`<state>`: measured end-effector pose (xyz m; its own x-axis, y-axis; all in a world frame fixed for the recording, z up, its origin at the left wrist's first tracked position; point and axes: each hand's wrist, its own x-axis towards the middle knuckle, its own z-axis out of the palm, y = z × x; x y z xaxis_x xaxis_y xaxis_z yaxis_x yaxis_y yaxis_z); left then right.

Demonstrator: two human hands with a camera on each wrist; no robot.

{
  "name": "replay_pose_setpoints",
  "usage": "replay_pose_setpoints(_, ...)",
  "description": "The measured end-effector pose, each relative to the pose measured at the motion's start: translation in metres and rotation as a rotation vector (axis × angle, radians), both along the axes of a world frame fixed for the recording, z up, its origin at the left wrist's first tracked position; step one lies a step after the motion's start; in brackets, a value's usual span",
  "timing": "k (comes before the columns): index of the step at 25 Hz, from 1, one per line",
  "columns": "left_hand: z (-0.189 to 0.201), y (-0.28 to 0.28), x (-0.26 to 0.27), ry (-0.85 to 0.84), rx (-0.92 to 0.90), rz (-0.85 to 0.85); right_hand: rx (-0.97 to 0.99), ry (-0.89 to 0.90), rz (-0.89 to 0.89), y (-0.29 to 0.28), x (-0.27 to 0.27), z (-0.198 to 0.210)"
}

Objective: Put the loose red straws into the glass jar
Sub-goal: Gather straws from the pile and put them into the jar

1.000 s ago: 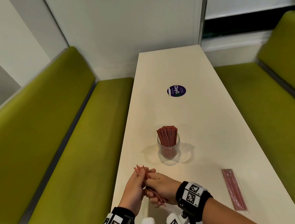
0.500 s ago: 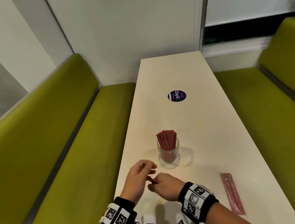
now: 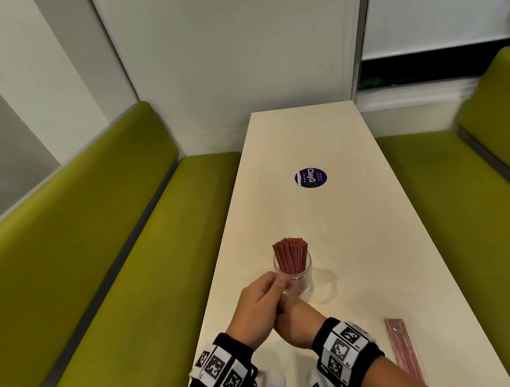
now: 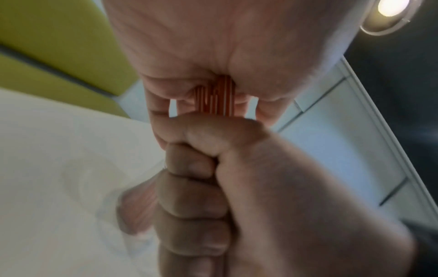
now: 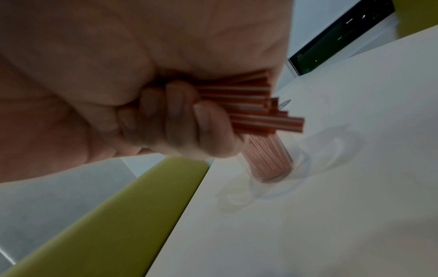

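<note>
Centrally, small bundle of loose red straws (image 5: 251, 110), red with pale stripes, clamped between both hands above near end of white table (image 3: 358, 246), just short of glass jar (image 3: 300, 276). Right hand (image 3: 294, 321) fisted round the bundle: fingers (image 5: 177, 120) curled tight, straw ends jutting unevenly past the knuckles toward the jar. Left hand (image 3: 259, 303) closed over the same bundle from the other side; in left wrist view, straw ends pressed into the palm crease, fingers (image 4: 161, 106) folded down onto them, right fist directly below and touching. Hands pressed together, left partly over right. Most of bundle hidden from head camera.

Jar upright on table, just beyond the left fingertips, already packed with a dense sheaf of red straws (image 3: 290, 254) standing well above the rim. Whether fingertips touch the glass: cannot tell. Faint ring of refracted light on tabletop round jar base.

Further right, near table's right edge and well apart from the hands, flat clear packet of red straws (image 3: 403, 346) lying lengthwise. Further up the table, round purple sticker (image 3: 310, 177) with white lettering.

Black wristbands (image 3: 345, 351) with square black-and-white markers on both wrists. Olive-green bench seats (image 3: 117, 280) flanking table on both sides, pale wall panels behind, dark window strip at upper right. Round ceiling light (image 4: 391, 9) visible in left wrist view.
</note>
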<state>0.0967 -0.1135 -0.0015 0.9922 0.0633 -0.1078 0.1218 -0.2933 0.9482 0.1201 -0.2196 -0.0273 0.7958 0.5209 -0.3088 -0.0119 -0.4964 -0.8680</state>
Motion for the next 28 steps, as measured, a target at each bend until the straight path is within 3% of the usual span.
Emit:
replay_pose_setpoints(3,-0.001,0.008,0.007,0.045,-0.294,0.209,0.074,-0.042,-0.016,-0.001,0.012,0.003)
replay_pose_setpoints(6,-0.012,0.019,0.012,0.227,-0.623,0.352,0.346,0.030,-0.214,0.000,0.021,0.026)
replay_pose_setpoints(9,-0.019,0.017,0.016,0.473,-1.020,0.419,0.604,0.021,-0.366,0.004,0.029,0.053)
replay_pose_setpoints(11,-0.014,0.008,0.018,0.544,-1.246,0.423,0.673,0.017,-0.398,0.015,0.033,0.047)
replay_pose_setpoints(15,-0.009,0.000,0.027,0.527,-1.429,0.402,0.352,0.000,-0.397,0.032,0.030,0.019)
replay_pose_setpoints(16,-0.010,0.000,0.028,0.526,-1.436,0.389,0.361,0.011,-0.397,0.031,0.030,0.016)
replay_pose_setpoints(17,-0.012,0.002,0.028,0.519,-1.402,0.377,0.396,-0.010,-0.393,0.030,0.030,0.018)
replay_pose_setpoints(19,-0.014,0.004,0.029,0.437,-1.139,0.383,0.451,-0.010,-0.372,0.023,0.031,0.029)
replay_pose_setpoints(22,-0.002,0.016,0.026,0.053,-0.498,0.396,0.151,-0.106,-0.157,0.010,0.037,0.027)
replay_pose_setpoints(24,0.012,0.022,0.022,-0.181,-0.084,0.278,-0.111,-0.188,-0.033,0.004,0.037,0.022)
replay_pose_setpoints(26,0.015,0.023,0.022,-0.228,0.279,0.069,-0.178,-0.257,0.073,0.004,0.033,0.021)
replay_pose_setpoints(28,0.014,0.021,0.022,-0.256,0.497,-0.010,-0.199,-0.343,0.111,0.007,0.030,0.026)
